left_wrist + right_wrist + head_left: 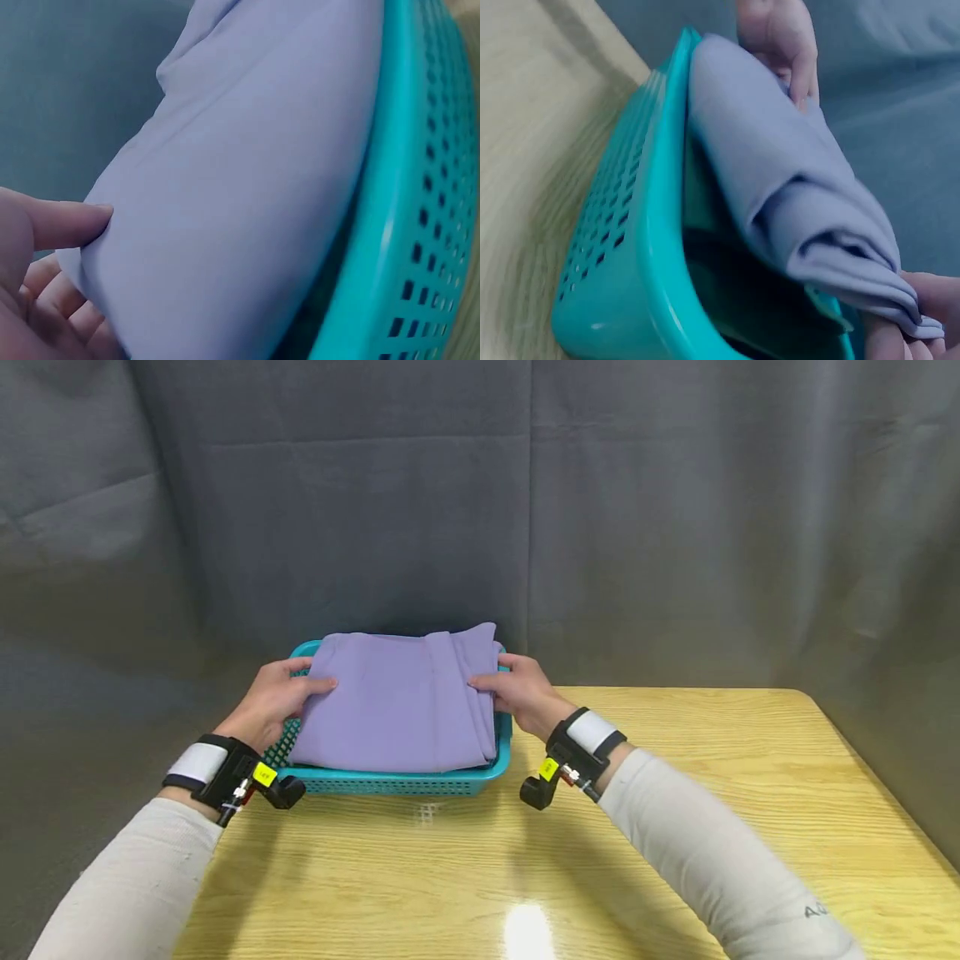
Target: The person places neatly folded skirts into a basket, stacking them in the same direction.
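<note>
A folded lavender cloth (390, 702) lies across the top of a turquoise plastic basket (390, 783) with perforated sides. My left hand (281, 697) grips the cloth's left edge, thumb on top and the other fingers beneath. At the opposite edge my right hand (521, 689) pinches the stacked layers in the same way. Rolled, layered folds of the cloth (780, 165) show in the right wrist view, raised over the basket's dark inside. The left wrist view has the thumb pressed on the cloth (225, 187) beside the basket rim (375, 247).
The basket stands on a light wooden table (675, 760), near its back left. Dark grey fabric (360, 527) hangs behind it and along both sides. Each wrist wears a black strap mount (585, 747) with a small camera.
</note>
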Action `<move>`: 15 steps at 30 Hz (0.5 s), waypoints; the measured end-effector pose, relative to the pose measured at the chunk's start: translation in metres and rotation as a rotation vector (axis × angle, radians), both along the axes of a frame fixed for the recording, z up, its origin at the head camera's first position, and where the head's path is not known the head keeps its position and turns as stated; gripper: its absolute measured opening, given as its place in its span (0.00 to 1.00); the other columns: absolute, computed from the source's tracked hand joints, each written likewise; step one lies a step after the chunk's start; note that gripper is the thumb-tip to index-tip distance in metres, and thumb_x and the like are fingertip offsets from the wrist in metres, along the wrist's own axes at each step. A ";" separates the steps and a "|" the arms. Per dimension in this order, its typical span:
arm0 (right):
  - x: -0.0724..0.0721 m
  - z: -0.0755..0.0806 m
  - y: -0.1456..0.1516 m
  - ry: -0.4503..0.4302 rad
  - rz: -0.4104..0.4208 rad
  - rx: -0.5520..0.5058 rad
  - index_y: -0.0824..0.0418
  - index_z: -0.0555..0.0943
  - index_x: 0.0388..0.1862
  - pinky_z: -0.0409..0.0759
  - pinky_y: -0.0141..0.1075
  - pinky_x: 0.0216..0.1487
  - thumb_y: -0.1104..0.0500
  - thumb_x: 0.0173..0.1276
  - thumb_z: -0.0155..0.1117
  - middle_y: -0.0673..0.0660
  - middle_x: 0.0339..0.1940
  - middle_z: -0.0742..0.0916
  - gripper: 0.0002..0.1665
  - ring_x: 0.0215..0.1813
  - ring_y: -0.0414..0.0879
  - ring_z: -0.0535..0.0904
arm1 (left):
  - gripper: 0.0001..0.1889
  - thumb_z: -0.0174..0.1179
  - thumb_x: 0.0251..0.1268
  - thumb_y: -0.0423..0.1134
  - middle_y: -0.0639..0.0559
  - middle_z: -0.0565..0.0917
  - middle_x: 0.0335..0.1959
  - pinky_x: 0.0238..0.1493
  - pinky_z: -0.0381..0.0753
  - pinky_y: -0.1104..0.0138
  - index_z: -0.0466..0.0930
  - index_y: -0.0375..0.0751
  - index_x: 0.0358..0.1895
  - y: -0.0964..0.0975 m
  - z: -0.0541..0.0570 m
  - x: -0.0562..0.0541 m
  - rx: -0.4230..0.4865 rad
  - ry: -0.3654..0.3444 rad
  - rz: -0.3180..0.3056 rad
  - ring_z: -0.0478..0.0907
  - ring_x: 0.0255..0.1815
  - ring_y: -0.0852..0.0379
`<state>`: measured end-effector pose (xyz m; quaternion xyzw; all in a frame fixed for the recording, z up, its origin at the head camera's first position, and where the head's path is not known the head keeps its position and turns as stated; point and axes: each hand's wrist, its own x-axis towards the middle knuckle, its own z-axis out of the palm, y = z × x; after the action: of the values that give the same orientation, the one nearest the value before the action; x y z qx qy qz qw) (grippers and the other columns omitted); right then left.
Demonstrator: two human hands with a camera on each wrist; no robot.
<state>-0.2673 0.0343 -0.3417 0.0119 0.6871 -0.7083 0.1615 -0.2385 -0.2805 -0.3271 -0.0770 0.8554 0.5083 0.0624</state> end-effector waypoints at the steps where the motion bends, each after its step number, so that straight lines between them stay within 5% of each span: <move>1: -0.002 -0.002 -0.002 -0.002 -0.010 0.004 0.61 0.69 0.72 0.79 0.48 0.64 0.67 0.67 0.66 0.63 0.66 0.80 0.34 0.63 0.56 0.81 | 0.36 0.58 0.72 0.45 0.36 0.69 0.71 0.48 0.82 0.61 0.55 0.42 0.78 0.000 -0.001 -0.002 0.004 -0.004 0.016 0.79 0.54 0.47; 8: -0.009 -0.011 -0.009 -0.020 -0.043 0.101 0.63 0.68 0.72 0.78 0.48 0.66 0.65 0.68 0.66 0.61 0.66 0.79 0.35 0.64 0.55 0.80 | 0.35 0.57 0.72 0.45 0.37 0.68 0.72 0.55 0.79 0.52 0.56 0.46 0.78 0.001 -0.011 -0.013 0.030 -0.044 0.104 0.74 0.62 0.40; 15: -0.008 -0.014 -0.007 -0.025 -0.065 0.230 0.69 0.74 0.66 0.76 0.47 0.67 0.65 0.68 0.65 0.62 0.67 0.77 0.27 0.65 0.54 0.77 | 0.33 0.57 0.72 0.43 0.39 0.68 0.72 0.48 0.80 0.60 0.59 0.48 0.77 0.005 -0.025 -0.015 0.065 -0.050 0.138 0.75 0.58 0.45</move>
<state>-0.2750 0.0278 -0.3556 0.0614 0.7609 -0.6296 0.1447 -0.2539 -0.2757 -0.3517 -0.1462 0.8294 0.5367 0.0512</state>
